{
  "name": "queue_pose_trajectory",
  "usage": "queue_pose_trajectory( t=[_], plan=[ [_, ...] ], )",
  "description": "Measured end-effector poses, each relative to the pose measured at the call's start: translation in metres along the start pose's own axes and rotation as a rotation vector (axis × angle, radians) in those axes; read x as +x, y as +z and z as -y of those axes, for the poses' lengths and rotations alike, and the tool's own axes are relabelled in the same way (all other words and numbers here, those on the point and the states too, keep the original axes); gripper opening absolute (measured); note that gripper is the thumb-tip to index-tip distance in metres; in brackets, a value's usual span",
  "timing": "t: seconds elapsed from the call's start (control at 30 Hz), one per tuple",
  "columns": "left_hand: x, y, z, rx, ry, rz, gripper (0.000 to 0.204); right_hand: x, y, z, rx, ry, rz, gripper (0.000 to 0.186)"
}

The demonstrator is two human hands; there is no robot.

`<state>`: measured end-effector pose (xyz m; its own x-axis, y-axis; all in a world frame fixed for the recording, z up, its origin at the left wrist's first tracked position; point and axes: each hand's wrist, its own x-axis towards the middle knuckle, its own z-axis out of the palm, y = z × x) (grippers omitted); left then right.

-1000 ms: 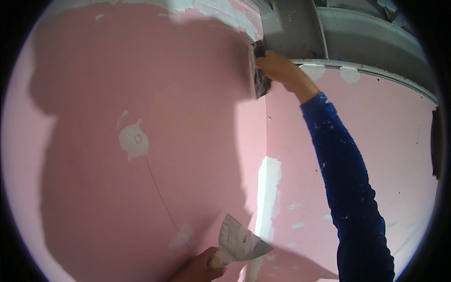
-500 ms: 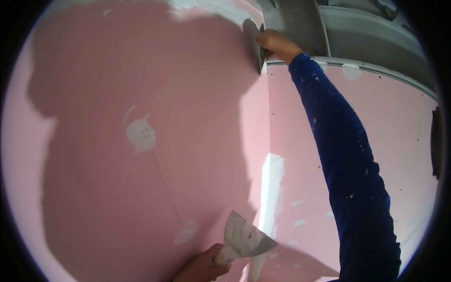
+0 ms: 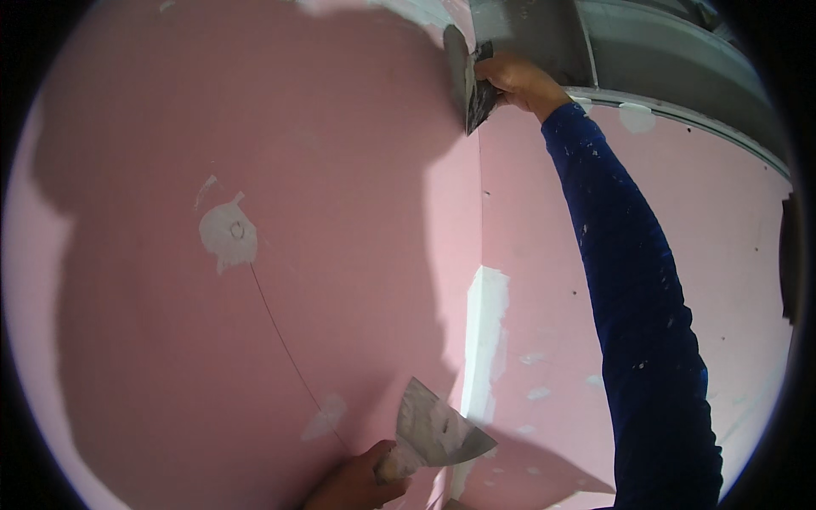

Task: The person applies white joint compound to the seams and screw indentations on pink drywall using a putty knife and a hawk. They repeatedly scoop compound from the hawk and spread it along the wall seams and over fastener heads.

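My right hand (image 3: 520,83) grips a dark, flat-bladed tool (image 3: 480,89) high at the inside corner, beside the top of the pink left wall (image 3: 255,127), where its shadow falls. My blue, white-flecked sleeve runs down to the lower edge. Low in the middle, my left hand (image 3: 364,478) holds the handle of a wide putty knife (image 3: 438,429), its blade smeared with pale compound and turned upward. A strip of white compound (image 3: 483,340) covers the lower part of the corner joint.
The pink right wall (image 3: 535,212) has screw dots and small pale patches. Above it are a metal track (image 3: 680,110) and grey framing (image 3: 663,42). The left wall carries a round compound patch (image 3: 228,234) with a thin line running down. A dark object (image 3: 786,255) sits at the far right.
My right hand has risen with its tool along the corner since a second ago and has shifted slightly right in the last half second. My left hand stays low with the putty knife.
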<state>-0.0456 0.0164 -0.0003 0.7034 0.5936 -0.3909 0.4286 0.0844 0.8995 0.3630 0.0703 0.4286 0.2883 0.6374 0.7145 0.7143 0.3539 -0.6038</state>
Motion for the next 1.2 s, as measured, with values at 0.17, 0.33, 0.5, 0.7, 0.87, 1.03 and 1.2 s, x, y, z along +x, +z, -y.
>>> queue_pose_trajectory(
  t=[0.17, 0.33, 0.5, 0.7, 0.87, 1.03, 1.2],
  plan=[
    [-0.001, 0.004, -0.004, 0.168, 0.184, -0.049, 0.044, 0.008, 0.014, 0.003, -0.019, -0.010, 0.048, 0.042],
    [-0.006, 0.007, -0.013, 0.188, 0.094, -0.066, 0.046, 0.023, 0.000, -0.004, -0.287, -0.623, 0.173, 0.037],
    [-0.009, 0.008, -0.018, 0.187, -0.024, -0.060, 0.045, 0.009, -0.037, -0.020, 0.266, -0.310, 0.233, 0.020],
    [-0.006, 0.006, -0.020, 0.331, 0.129, -0.111, 0.043, 0.014, -0.017, -0.011, 0.104, -0.041, 0.015, 0.037],
    [-0.004, 0.003, -0.013, 0.132, 0.028, -0.022, 0.045, 0.013, 0.011, 0.007, 0.043, 0.023, -0.075, 0.040],
    [0.002, 0.005, -0.001, 0.034, 0.082, -0.013, 0.048, 0.031, 0.002, 0.030, -0.356, -0.529, 0.072, 0.034],
    [0.003, 0.005, 0.000, 0.027, -0.062, -0.017, 0.049, 0.025, -0.030, 0.010, 0.272, -0.560, 0.212, 0.028]
  ],
)
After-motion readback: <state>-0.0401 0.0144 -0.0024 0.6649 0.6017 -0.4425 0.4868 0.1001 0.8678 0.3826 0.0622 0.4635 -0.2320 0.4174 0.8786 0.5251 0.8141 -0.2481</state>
